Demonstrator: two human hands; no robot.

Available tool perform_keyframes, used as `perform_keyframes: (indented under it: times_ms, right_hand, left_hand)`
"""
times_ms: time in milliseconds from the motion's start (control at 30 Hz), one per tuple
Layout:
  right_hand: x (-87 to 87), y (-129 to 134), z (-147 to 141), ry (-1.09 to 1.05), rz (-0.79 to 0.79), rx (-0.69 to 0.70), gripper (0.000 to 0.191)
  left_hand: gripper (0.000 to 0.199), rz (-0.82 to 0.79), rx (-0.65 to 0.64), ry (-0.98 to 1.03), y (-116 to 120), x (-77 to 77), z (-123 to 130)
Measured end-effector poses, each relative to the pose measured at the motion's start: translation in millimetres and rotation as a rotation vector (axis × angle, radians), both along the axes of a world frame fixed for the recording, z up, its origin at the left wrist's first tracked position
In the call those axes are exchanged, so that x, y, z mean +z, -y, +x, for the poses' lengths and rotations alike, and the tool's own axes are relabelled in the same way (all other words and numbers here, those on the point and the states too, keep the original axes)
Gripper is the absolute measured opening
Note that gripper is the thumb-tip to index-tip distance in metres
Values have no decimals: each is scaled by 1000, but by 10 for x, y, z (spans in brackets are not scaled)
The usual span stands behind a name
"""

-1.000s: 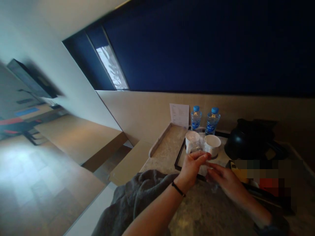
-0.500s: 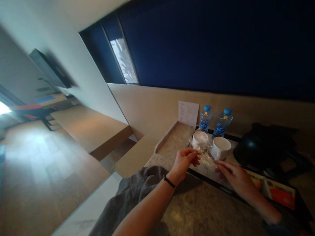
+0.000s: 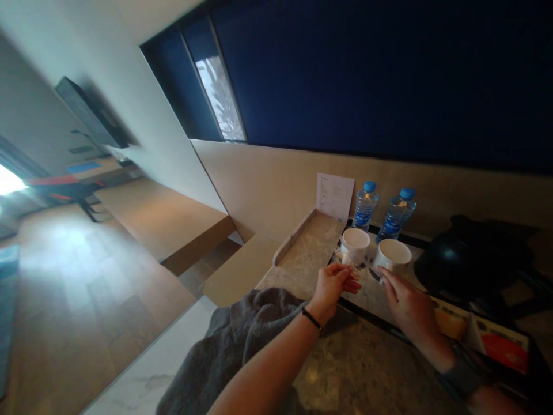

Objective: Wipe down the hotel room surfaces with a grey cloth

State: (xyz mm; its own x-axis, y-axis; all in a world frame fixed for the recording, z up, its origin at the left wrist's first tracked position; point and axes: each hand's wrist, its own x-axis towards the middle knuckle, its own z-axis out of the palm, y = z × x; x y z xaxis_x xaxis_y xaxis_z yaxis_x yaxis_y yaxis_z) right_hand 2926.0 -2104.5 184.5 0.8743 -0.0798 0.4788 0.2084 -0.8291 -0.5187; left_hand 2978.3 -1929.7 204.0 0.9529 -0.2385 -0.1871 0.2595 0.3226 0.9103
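My left hand (image 3: 337, 288) is closed in a pinch on crumpled clear plastic wrap (image 3: 355, 267), in front of the left white mug (image 3: 355, 241). That mug stands upright on a dark-edged tray (image 3: 371, 314), its rim now uncovered. Beside it is the right white mug (image 3: 395, 251), also upright. My right hand (image 3: 408, 302) has its thumb and fingers closed at the near side of this right mug, where the handle is; the fingers largely hide the handle.
Two water bottles (image 3: 365, 206) with blue caps stand behind the mugs, near a white card (image 3: 334, 195). A black kettle (image 3: 449, 265) sits right, with a box of packets (image 3: 501, 346) before it. A grey towel (image 3: 246, 328) lies on the counter's left edge.
The plastic wrap has come off the left mug's rim and bunched toward my left hand. My right hand has moved from the wrap to the right mug.
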Motion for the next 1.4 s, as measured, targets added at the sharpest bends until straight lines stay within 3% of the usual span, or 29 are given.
perform_keyframes:
  times_ms: [167,367,500,633,733,800,900,967,1067,1133,1200,1300,1400]
  right_hand:
    - [-119,29,106,-149,255,51,45]
    - [-122,30,109,-269,394,199,46]
    - [-119,-57,62,-227,320,239,48]
    - [-248,-78,19,-38,33,216,42]
    - [-348,5,-17,34,-277,157,43]
    - [-381,63,-38,34,-460,131,47]
    - [-387,88,-37,-29,-583,108,49]
    - [-366,69,-7,-88,-590,117,46]
    - [-314,46,51,-140,-579,173,32]
    - [-295,53,70,-183,-548,222,22]
    - [-317,74,62,-246,-465,251,25]
    - [-412,97,-6,-265,-371,266,40]
    - [-499,44,-151,-94,-403,234,47]
  left_hand:
    - [41,-64,-118,67,-85,-55,2]
    - [38,-179,-164,119,-160,-83,36]
    - [35,-187,-121,93,-84,-90,13]
    - [32,-185,-78,55,-1,-117,25]
    - [30,42,-38,67,-147,-32,63]
    - [28,290,-62,173,-406,117,32]
    - [20,732,-187,550,-923,376,-196]
    - [26,993,-341,807,-1238,444,-443]
    - [35,1240,-638,987,-1588,275,-736]
    - [41,1369,-728,986,-1781,65,-739]
    - [44,1500,-652,940,-1964,-102,-561]
    - [44,1616,-441,897,-2112,-182,-147]
    - [45,1582,-450,989,-1922,-178,179]
